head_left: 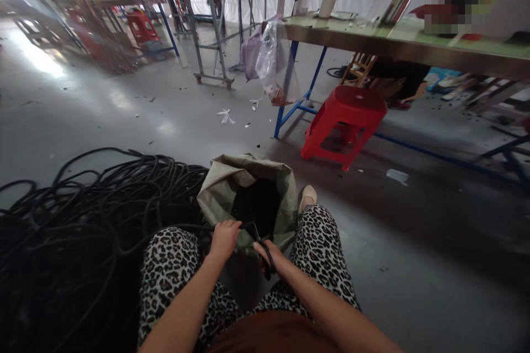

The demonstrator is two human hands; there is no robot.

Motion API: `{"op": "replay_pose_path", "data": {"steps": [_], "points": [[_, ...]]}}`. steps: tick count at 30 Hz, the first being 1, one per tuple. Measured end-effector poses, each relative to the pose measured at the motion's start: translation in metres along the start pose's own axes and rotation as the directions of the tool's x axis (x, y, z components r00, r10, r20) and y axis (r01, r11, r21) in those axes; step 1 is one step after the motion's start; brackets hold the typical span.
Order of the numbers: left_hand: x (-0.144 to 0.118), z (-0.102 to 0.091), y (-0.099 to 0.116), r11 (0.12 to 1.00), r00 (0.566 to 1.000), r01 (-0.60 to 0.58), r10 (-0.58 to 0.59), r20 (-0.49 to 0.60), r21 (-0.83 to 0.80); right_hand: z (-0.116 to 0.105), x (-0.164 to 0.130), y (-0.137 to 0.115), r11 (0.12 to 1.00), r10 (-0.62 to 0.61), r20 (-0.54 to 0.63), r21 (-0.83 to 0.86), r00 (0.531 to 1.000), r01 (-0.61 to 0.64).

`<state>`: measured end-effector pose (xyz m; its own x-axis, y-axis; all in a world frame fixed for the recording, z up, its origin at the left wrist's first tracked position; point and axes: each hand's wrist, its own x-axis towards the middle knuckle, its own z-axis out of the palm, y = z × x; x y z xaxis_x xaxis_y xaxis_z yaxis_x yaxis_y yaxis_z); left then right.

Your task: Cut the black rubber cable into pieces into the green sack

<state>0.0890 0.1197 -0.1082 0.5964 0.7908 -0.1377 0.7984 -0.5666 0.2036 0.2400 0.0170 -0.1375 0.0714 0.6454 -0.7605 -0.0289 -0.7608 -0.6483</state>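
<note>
My left hand point(226, 238) is closed around a black rubber cord point(190, 226) that runs in from the left across my knee. In my right hand point(271, 256) is a pair of scissors point(268, 260) with black handles, its blades pointing up at the cord's end. Both hands are over the near rim of an open woven sack point(287, 193), which has dark contents inside; single pieces cannot be made out. A large tangled heap of the same black cord point(136, 187) lies on the floor at my left.
A red plastic stool point(356, 100) stands ahead on the right, beside a long worktable point(372, 38) with blue legs. A clear plastic bag point(273, 60) hangs from its corner. A metal rack point(211, 47) on wheels stands further back. Scraps point(226, 116) litter the floor. A person sits behind the table.
</note>
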Motion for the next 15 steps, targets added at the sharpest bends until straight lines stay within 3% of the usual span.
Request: {"op": "replay_pose_path", "data": {"steps": [15], "points": [[-0.0012, 0.0042, 0.0053, 1.0, 1.0, -0.016, 0.016, -0.002, -0.011, 0.0073, 0.0055, -0.0002, 0.999, -0.012, 0.023, 0.036, 1.0, 0.011]]}}
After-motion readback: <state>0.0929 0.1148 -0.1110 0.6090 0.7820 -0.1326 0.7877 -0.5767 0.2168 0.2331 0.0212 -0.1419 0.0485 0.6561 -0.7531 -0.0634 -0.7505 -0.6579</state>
